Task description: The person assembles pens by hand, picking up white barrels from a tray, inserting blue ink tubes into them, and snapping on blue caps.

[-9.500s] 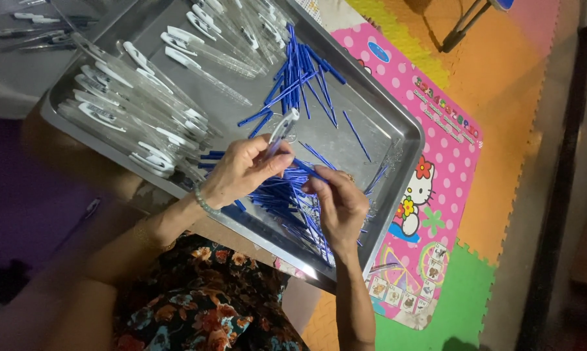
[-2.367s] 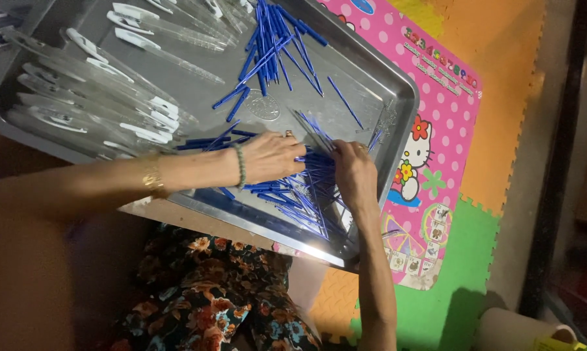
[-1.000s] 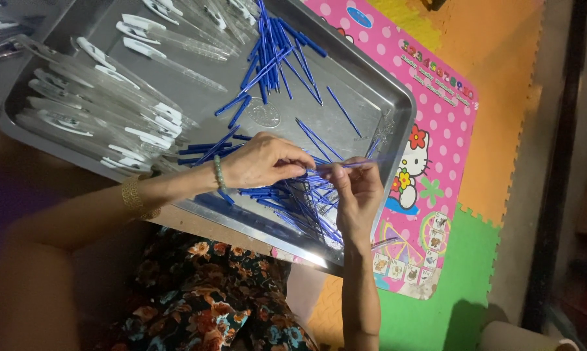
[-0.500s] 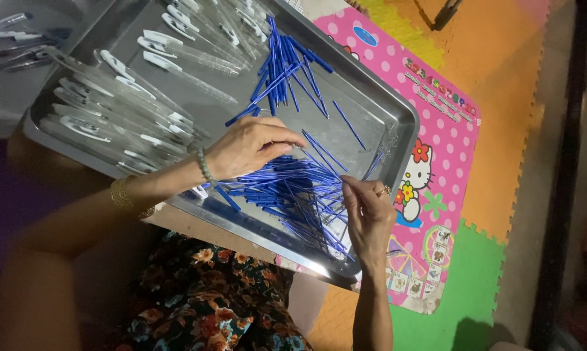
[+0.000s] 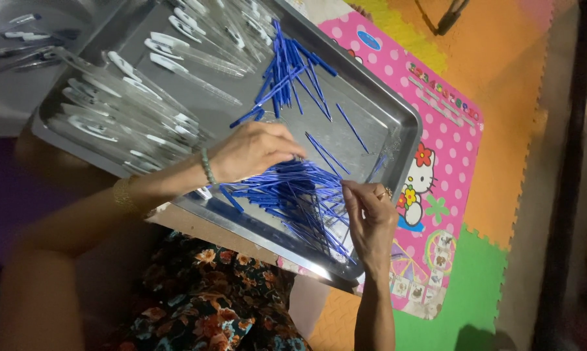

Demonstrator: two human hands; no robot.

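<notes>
A large metal tray (image 5: 397,117) rests on my lap. Inside it lies a heap of thin blue pen refills (image 5: 300,195) at the near corner, and a second bunch of blue refills (image 5: 287,78) further back. Clear pen barrels (image 5: 131,110) with white clips fill the tray's left side. My left hand (image 5: 251,151) hovers over the near heap, fingers curled down onto the refills. At the heap's right edge my right hand (image 5: 370,211) pinches the ends of a few refills between its fingertips.
A pink cartoon play mat (image 5: 436,162) lies under the tray's right side, on orange and green foam floor tiles (image 5: 495,273). More clear pens (image 5: 26,45) sit in another container at the top left. My floral-patterned clothing (image 5: 209,299) is below the tray.
My left hand has shifted back over the near heap after pulling away. My right hand has stayed at the heap's right edge, still picking at refills. The camera view drifted slightly.
</notes>
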